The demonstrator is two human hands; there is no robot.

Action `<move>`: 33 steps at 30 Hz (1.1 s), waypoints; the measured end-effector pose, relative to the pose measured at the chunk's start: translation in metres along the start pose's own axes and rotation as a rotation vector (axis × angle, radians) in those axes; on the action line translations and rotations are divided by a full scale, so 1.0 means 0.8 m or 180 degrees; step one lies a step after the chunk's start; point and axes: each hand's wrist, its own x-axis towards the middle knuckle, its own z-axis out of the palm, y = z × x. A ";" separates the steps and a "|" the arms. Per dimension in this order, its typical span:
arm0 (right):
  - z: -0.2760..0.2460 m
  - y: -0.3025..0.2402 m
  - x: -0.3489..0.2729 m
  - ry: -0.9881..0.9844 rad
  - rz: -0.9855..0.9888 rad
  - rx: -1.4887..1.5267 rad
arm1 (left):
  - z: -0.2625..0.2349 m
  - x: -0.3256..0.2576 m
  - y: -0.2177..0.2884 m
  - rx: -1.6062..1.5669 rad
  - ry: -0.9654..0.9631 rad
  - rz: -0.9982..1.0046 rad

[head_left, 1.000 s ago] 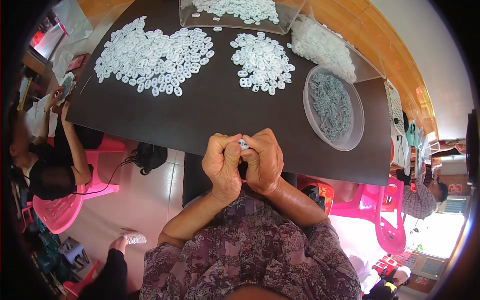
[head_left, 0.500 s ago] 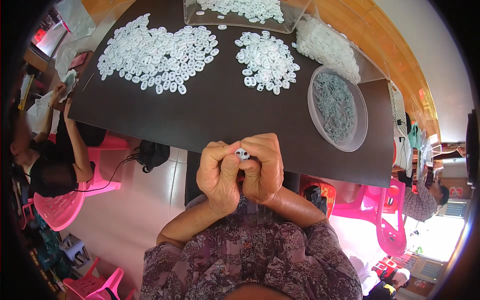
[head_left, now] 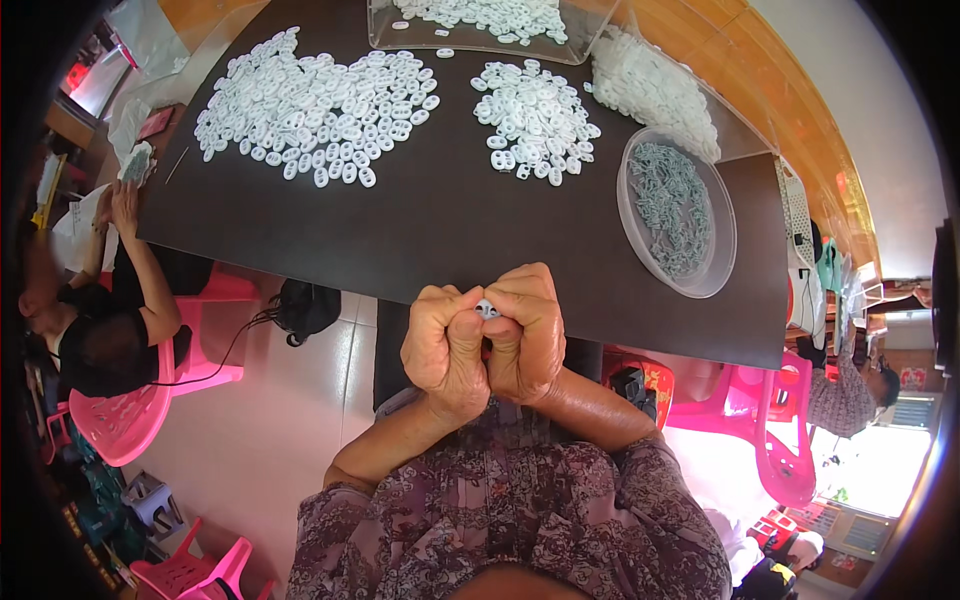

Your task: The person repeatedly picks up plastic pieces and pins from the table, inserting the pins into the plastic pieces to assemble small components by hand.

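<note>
Fingers (head_left: 465, 332): thumbs and forefingers of your left hand (head_left: 440, 345) and right hand (head_left: 530, 325) closed to a narrow pinch, both sets gripping one white oval plastic piece (head_left: 487, 309); your other fingers curled inward

Piece, location: between your two pinches, at the near edge of the dark brown tabletop (head_left: 420, 235)

Piece, handling: likely very light and stiff, probably smooth enough to skid if your grip is damp; not likely fragile, though the thin parts around its openings look the weakest

Piece, hold: best taken by its opposite rims, one pinch at each side, with your fingers off the openings

Piece, look: white, small, rounded, with dark openings side by side; much of its rim hidden under your fingers, and whether anything sits inside it you cannot tell from here

Like pieces: large white heap (head_left: 310, 110) ahead on your left; smaller white heap (head_left: 530, 120) ahead and slightly right

Grey stock: small grey parts (head_left: 665, 200) in a round clear plastic tub (head_left: 716, 272) on your right, too fine to identify
</note>
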 end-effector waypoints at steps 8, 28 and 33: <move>0.003 0.010 -0.003 -0.0097 0.0086 0.0005 | -0.004 0.002 -0.008 -0.0036 -0.0160 -0.0286; -0.174 0.114 0.175 0.0582 0.0395 -0.1859 | -0.036 0.071 -0.016 0.1227 -0.1171 -0.0362; -0.248 0.191 0.244 0.0197 -0.0115 -0.3429 | -0.004 0.128 -0.047 0.1881 -0.1376 0.0715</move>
